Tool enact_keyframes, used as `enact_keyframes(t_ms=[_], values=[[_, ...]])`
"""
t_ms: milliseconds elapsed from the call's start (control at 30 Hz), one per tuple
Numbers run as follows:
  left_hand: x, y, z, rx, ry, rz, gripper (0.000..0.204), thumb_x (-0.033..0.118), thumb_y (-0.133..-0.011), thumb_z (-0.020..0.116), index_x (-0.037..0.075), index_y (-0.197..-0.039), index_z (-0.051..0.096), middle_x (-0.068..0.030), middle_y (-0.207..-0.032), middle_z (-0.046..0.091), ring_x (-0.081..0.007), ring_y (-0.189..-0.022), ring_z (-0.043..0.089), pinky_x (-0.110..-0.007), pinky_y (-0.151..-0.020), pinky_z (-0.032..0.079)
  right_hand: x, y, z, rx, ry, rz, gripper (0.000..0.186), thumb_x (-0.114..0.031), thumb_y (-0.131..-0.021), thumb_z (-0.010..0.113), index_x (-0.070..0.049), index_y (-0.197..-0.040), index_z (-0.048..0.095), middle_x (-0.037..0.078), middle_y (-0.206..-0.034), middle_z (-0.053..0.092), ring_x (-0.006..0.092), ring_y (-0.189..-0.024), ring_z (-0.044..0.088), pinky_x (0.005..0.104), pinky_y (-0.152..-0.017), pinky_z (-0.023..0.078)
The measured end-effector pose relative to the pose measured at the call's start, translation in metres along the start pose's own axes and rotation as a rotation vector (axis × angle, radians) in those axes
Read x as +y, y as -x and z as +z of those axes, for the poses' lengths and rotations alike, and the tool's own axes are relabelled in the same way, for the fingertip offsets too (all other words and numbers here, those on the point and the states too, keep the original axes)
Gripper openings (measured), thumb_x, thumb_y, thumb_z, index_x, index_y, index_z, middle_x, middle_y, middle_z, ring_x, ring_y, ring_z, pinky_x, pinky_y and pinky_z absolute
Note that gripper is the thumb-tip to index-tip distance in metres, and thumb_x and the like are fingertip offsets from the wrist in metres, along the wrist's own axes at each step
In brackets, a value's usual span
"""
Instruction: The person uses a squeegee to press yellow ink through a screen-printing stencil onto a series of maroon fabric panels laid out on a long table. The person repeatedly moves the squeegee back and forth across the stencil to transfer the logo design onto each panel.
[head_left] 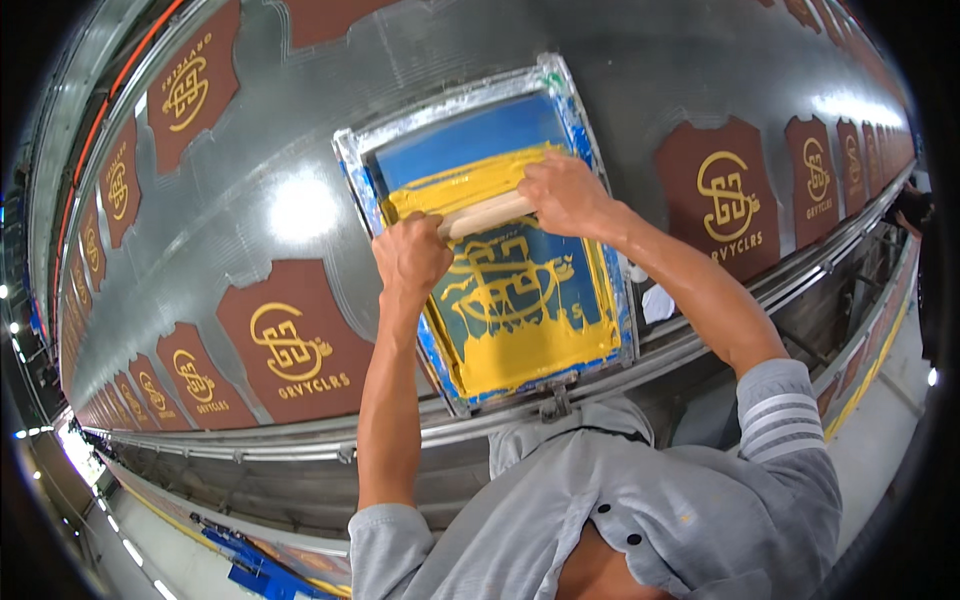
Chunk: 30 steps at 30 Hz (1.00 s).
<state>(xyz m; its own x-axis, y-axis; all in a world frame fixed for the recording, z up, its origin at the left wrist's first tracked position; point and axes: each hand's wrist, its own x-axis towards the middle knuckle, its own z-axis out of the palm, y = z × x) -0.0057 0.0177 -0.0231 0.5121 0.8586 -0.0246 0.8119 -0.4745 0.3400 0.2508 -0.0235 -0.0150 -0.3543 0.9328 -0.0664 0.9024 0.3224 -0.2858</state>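
left hand, wooden bar, right hand: 1 shared grip

farthest left of the left fingers, an orange cable bends along the rim of the view. nearer to those fingers, reddish-brown fabric pieces with yellow emblems lie in rows on a grey table, 1 large piece just beside the left forearm. the left fingers are curled tight around the left end of the wooden bar. between the 2 sets of fingers the bar slants over a framed screen, its right end farther from the body. beyond the fingers lie a band of yellow ink and then blue mesh; on the body side, yellow streaks cross an emblem, and a thick pool of ink spreads below it. the right fingers are closed over the bar's right end. right of them, past the frame, more emblem-marked pieces trail off in a row; farthest right, another person partly shows
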Motion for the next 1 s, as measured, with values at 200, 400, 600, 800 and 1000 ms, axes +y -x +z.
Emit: enact_keyframes(t_ms=[200, 400, 600, 800, 1000], values=[[0.025, 0.064, 0.001, -0.033, 0.021, -0.074, 0.032, 0.004, -0.064, 0.07, 0.013, -0.094, 0.075, -0.0055, -0.093, 0.072, -0.0297, -0.077, 0.071, -0.041, -0.059, 0.055, -0.033, 0.057, 0.018, -0.012, -0.094, -0.037, 0.009, -0.006, -0.071, 0.065, -0.003, -0.079, 0.067, 0.012, -0.083, 0.062, 0.0291, -0.084, 0.062, 0.0398, -0.075, 0.054], [0.049, 0.151, 0.017, -0.016, 0.042, -0.098, 0.036, 0.003, -0.063, 0.069, 0.012, -0.097, 0.075, -0.004, -0.097, 0.073, -0.0281, -0.081, 0.071, -0.04, -0.062, 0.057, -0.076, 0.126, 0.031, 0.024, -0.129, -0.038, 0.009, -0.007, -0.069, 0.063, -0.002, -0.077, 0.064, 0.012, -0.083, 0.061, 0.0279, -0.083, 0.063, 0.0387, -0.078, 0.053], [0.086, 0.231, 0.026, -0.058, 0.062, -0.145, 0.037, 0.001, -0.062, 0.069, 0.014, -0.096, 0.076, -0.0016, -0.097, 0.074, -0.0259, -0.08, 0.072, -0.037, -0.062, 0.056, -0.118, 0.201, 0.044, -0.04, -0.218, 0.013, 0.011, -0.008, -0.069, 0.062, -0.001, -0.078, 0.063, 0.012, -0.083, 0.06, 0.0291, -0.082, 0.061, 0.0393, -0.081, 0.052], [0.104, 0.265, 0.027, -0.027, 0.038, -0.091, 0.035, 0.004, -0.059, 0.072, 0.01, -0.094, 0.074, -0.0043, -0.092, 0.071, -0.0272, -0.08, 0.07, -0.038, -0.063, 0.055, -0.134, 0.242, 0.058, 0.013, -0.177, -0.012, 0.011, -0.008, -0.074, 0.06, -0.001, -0.081, 0.065, 0.014, -0.085, 0.061, 0.0291, -0.089, 0.063, 0.0417, -0.093, 0.05], [0.094, 0.247, 0.011, -0.199, -0.059, -0.066, 0.028, 0.016, -0.067, 0.073, 0.012, -0.095, 0.075, -0.0056, -0.096, 0.073, -0.0301, -0.099, 0.068, -0.057, -0.087, 0.047, -0.105, 0.21, 0.017, -0.034, -0.552, 0.063, 0.057, -0.031, -0.078, 0.077, -0.003, -0.125, 0.063, 0.019, -0.123, 0.062, 0.0377, -0.122, 0.054, 0.0543, -0.11, 0.034]])
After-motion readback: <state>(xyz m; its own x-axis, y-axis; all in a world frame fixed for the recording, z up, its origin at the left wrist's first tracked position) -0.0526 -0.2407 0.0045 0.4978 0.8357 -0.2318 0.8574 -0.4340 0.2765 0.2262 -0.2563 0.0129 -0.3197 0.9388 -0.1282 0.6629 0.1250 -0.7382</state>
